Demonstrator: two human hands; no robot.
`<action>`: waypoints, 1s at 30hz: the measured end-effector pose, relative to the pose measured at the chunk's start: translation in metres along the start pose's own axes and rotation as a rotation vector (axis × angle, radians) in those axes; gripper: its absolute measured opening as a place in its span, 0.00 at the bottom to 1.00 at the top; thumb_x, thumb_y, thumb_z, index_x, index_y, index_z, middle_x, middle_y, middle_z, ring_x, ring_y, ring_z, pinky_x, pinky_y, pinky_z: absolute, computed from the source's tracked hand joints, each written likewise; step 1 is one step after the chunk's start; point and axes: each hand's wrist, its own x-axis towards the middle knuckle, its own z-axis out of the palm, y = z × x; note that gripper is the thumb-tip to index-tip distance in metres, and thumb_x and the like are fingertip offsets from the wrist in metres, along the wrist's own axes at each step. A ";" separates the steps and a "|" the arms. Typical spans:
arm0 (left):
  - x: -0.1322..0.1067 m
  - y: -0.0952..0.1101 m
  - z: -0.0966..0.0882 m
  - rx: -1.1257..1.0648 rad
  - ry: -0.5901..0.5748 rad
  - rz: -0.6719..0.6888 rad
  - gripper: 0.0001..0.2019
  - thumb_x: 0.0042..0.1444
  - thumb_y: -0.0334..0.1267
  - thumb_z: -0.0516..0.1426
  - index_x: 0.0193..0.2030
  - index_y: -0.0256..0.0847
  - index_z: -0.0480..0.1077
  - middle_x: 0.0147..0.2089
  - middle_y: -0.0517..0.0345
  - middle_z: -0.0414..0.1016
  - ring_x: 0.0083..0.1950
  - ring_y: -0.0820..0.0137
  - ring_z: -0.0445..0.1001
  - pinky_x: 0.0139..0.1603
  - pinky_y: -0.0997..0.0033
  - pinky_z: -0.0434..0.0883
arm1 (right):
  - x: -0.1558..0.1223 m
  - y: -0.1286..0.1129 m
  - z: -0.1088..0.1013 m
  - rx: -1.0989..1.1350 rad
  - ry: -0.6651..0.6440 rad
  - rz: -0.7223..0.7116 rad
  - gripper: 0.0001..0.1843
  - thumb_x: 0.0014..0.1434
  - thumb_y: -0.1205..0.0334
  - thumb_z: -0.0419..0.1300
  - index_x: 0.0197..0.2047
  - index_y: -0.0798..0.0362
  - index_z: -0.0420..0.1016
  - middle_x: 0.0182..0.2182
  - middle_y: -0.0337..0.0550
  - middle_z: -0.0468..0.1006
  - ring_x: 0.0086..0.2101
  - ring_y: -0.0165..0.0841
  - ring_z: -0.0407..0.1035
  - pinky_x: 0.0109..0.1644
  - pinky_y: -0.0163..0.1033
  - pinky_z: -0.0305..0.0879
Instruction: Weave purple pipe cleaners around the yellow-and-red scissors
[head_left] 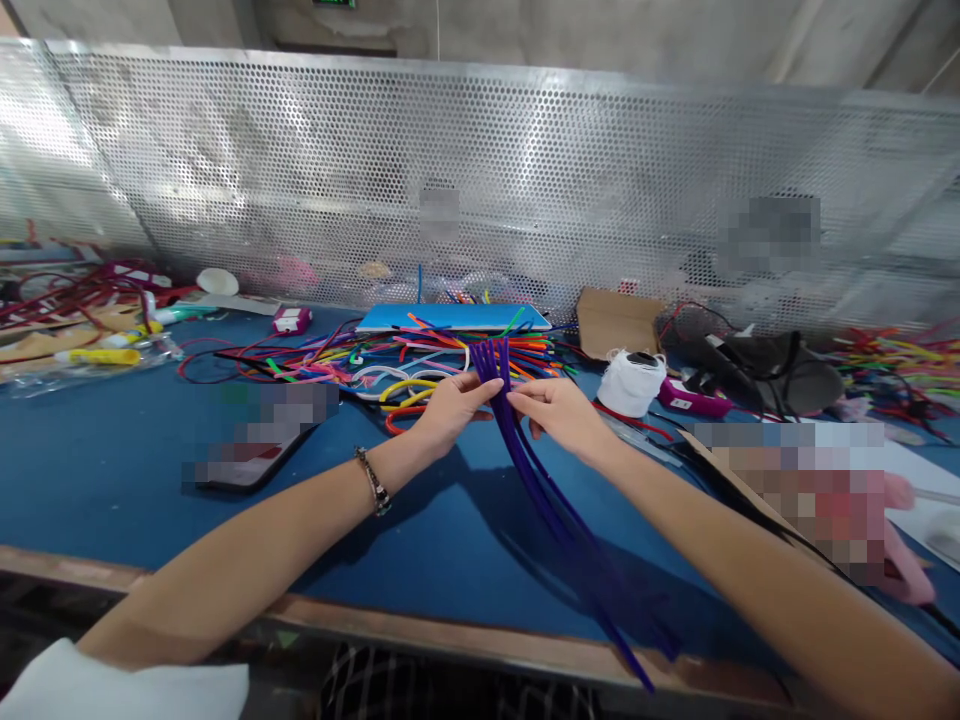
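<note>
A bunch of long, thin, flexible purple strands point(537, 490) is held over the front middle of the table. Their upper ends fan out slightly, while the lower ends curve down to the right past the table edge. My left hand point(454, 408) is closed on the bunch near its top, with the thumb lying across the front. On the right side of the bunch, my right hand point(559, 412) pinches at a purple strand with thumb and forefinger. Just behind the hands lies a pile of multicoloured strands point(397, 360). Whether the strands are tubes or cords I cannot tell.
A phone point(259, 445) lies left on the blue table point(97, 480). Right of my hands are a white thread spool point(631, 384), a purple-and-white box point(694, 398) and brown cardboard point(619, 322). A perforated metal panel point(337, 170) stands behind. More coloured strands point(900, 365) lie far right.
</note>
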 end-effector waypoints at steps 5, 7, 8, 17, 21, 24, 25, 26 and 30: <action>0.002 -0.003 -0.001 0.027 0.004 0.006 0.15 0.33 0.40 0.68 0.28 0.35 0.73 0.26 0.61 0.74 0.29 0.74 0.70 0.25 0.79 0.65 | 0.000 0.004 -0.001 0.005 -0.016 0.050 0.16 0.54 0.59 0.54 0.19 0.56 0.69 0.10 0.30 0.60 0.13 0.22 0.57 0.18 0.30 0.50; 0.002 -0.004 -0.001 0.030 0.001 0.000 0.15 0.33 0.40 0.68 0.27 0.35 0.73 0.25 0.62 0.73 0.28 0.74 0.70 0.25 0.79 0.65 | -0.001 0.004 -0.001 0.014 -0.034 0.065 0.14 0.54 0.60 0.55 0.20 0.57 0.70 0.09 0.29 0.60 0.13 0.22 0.56 0.19 0.30 0.49; 0.003 -0.004 -0.001 0.029 -0.002 -0.005 0.15 0.33 0.40 0.68 0.27 0.35 0.72 0.25 0.62 0.73 0.29 0.74 0.70 0.25 0.79 0.65 | -0.001 0.004 0.000 0.023 -0.045 0.073 0.14 0.54 0.61 0.55 0.21 0.57 0.71 0.10 0.29 0.61 0.13 0.21 0.56 0.19 0.30 0.49; 0.002 -0.006 -0.002 0.050 -0.102 -0.091 0.18 0.30 0.42 0.69 0.27 0.33 0.73 0.26 0.60 0.74 0.24 0.79 0.67 0.23 0.80 0.63 | -0.003 0.006 -0.002 0.142 -0.216 0.164 0.10 0.54 0.62 0.58 0.24 0.58 0.75 0.22 0.38 0.77 0.13 0.18 0.55 0.17 0.29 0.50; 0.003 -0.006 -0.003 0.085 -0.138 -0.080 0.17 0.31 0.42 0.68 0.26 0.33 0.73 0.24 0.61 0.73 0.23 0.79 0.66 0.22 0.80 0.62 | -0.005 0.009 0.000 0.202 -0.217 0.201 0.10 0.55 0.64 0.58 0.24 0.58 0.74 0.20 0.37 0.77 0.12 0.17 0.55 0.16 0.27 0.50; 0.003 -0.007 -0.004 0.119 -0.150 -0.063 0.15 0.34 0.42 0.68 0.24 0.33 0.72 0.21 0.63 0.71 0.21 0.80 0.65 0.22 0.80 0.62 | -0.007 0.012 0.002 0.249 -0.228 0.245 0.12 0.57 0.62 0.56 0.28 0.58 0.75 0.22 0.39 0.78 0.13 0.18 0.56 0.16 0.27 0.51; 0.003 -0.007 -0.004 0.130 -0.155 -0.059 0.15 0.35 0.42 0.67 0.24 0.33 0.71 0.20 0.64 0.70 0.21 0.80 0.65 0.22 0.80 0.62 | -0.007 0.012 0.003 0.261 -0.234 0.258 0.12 0.58 0.61 0.56 0.28 0.58 0.76 0.22 0.39 0.78 0.12 0.18 0.56 0.15 0.27 0.50; 0.003 -0.007 -0.004 0.142 -0.164 -0.056 0.14 0.35 0.41 0.67 0.24 0.33 0.71 0.20 0.64 0.70 0.21 0.80 0.65 0.22 0.80 0.62 | -0.007 0.013 0.004 0.269 -0.242 0.269 0.12 0.58 0.61 0.56 0.28 0.58 0.75 0.22 0.40 0.78 0.12 0.18 0.56 0.15 0.27 0.50; -0.001 -0.007 -0.003 0.177 -0.211 -0.059 0.14 0.35 0.41 0.67 0.24 0.34 0.70 0.19 0.65 0.70 0.20 0.80 0.64 0.22 0.80 0.62 | -0.008 0.013 0.004 0.292 -0.255 0.300 0.12 0.56 0.63 0.57 0.25 0.59 0.74 0.20 0.39 0.78 0.09 0.16 0.50 0.12 0.28 0.45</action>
